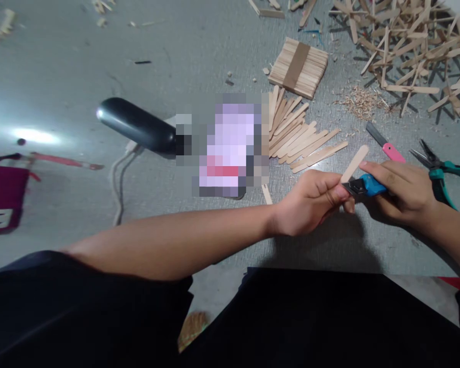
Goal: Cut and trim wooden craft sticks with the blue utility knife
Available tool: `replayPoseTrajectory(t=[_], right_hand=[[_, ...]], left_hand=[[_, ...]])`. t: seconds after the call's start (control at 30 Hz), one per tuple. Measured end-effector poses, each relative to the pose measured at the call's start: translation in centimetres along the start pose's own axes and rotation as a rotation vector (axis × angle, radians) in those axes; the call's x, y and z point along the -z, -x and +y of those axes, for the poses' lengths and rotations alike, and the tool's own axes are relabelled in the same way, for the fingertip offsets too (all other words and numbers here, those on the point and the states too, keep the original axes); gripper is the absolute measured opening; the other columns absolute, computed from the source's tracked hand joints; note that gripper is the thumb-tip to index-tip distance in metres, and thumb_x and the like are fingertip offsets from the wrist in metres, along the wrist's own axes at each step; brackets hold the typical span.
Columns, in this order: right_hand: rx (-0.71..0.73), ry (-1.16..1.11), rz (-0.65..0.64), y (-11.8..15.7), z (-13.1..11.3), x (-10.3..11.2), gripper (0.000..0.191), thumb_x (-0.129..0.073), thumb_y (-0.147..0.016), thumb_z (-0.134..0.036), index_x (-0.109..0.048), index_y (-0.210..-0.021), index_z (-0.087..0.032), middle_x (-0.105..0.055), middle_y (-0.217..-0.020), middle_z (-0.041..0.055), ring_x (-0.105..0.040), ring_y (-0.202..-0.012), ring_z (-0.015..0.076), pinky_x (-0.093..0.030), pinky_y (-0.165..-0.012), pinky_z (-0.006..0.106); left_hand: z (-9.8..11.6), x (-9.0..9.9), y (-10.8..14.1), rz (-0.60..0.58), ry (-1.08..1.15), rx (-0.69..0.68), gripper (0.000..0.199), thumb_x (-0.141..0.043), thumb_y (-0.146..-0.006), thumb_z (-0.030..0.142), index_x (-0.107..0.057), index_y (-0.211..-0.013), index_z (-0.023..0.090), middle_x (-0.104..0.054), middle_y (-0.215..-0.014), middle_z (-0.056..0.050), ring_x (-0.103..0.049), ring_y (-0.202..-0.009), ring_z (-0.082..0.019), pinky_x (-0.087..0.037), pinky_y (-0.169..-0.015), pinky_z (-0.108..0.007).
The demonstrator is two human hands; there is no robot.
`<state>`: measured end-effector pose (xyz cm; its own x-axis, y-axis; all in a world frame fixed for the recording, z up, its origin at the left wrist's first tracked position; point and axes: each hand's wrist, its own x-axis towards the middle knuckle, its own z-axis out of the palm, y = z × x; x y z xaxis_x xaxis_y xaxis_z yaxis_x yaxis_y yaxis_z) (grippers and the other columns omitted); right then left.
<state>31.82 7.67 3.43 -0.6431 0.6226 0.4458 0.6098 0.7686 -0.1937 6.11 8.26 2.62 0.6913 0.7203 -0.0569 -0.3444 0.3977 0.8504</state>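
Note:
My left hand (316, 197) is closed on a wooden popsicle stick (354, 162), whose rounded end points up and to the right. A blue utility knife (373, 185) is gripped in my right hand (408, 189). Its dark blade lies against the lower part of the stick, close to my left thumb. The lower end of the stick is hidden by my left fingers. Just beyond my hands, loose popsicle sticks (308, 135) lie fanned out on the grey table (168, 61).
Behind the fan sits a banded bundle of sticks (316, 66). Joined sticks (410, 51) are heaped at the far right, near wood shavings (364, 102). A pink cutter (393, 152) and green-handled pliers (439, 171) lie by my right hand. A black device (136, 122) with a cable lies left.

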Motion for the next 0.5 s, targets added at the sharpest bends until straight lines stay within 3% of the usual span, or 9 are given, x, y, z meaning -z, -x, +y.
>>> replayPoseTrajectory(t=[0.13, 0.37, 0.5], right_hand=[[-0.017, -0.038, -0.017, 0.04, -0.18, 0.0, 0.047, -0.064, -0.11, -0.027, -0.062, -0.157, -0.022, -0.079, -0.092, 0.0049, -0.07, -0.074, 0.0205, -0.049, -0.065, 0.033], [-0.013, -0.024, -0.009, 0.25, 0.39, -0.17, 0.039, -0.062, -0.112, -0.029, -0.062, -0.15, -0.02, -0.081, -0.097, 0.0071, -0.074, -0.076, 0.0212, -0.052, -0.066, 0.033], [-0.046, -0.099, -0.116, 0.26, -0.32, 0.19, 0.033, -0.055, -0.115, -0.031, -0.06, -0.146, -0.021, -0.082, -0.103, 0.0083, -0.076, -0.081, 0.0221, -0.056, -0.07, 0.033]], left_hand=[[0.12, 0.24, 0.06, -0.013, 0.003, 0.043, 0.064, -0.082, -0.098, 0.073, -0.069, -0.075, 0.015, -0.05, -0.053, 0.006, -0.037, -0.041, -0.005, -0.025, -0.04, -0.021], [0.41, 0.49, 0.03, -0.01, 0.011, 0.002, 0.063, -0.082, -0.1, 0.071, -0.069, -0.074, 0.014, -0.058, -0.057, 0.003, -0.04, -0.04, -0.004, -0.027, -0.04, -0.019], [0.95, 0.45, -0.1, -0.065, 0.039, 0.053, 0.065, -0.088, -0.094, 0.072, -0.07, -0.07, 0.014, -0.062, -0.059, 0.001, -0.049, -0.048, -0.006, -0.039, -0.046, -0.019]])
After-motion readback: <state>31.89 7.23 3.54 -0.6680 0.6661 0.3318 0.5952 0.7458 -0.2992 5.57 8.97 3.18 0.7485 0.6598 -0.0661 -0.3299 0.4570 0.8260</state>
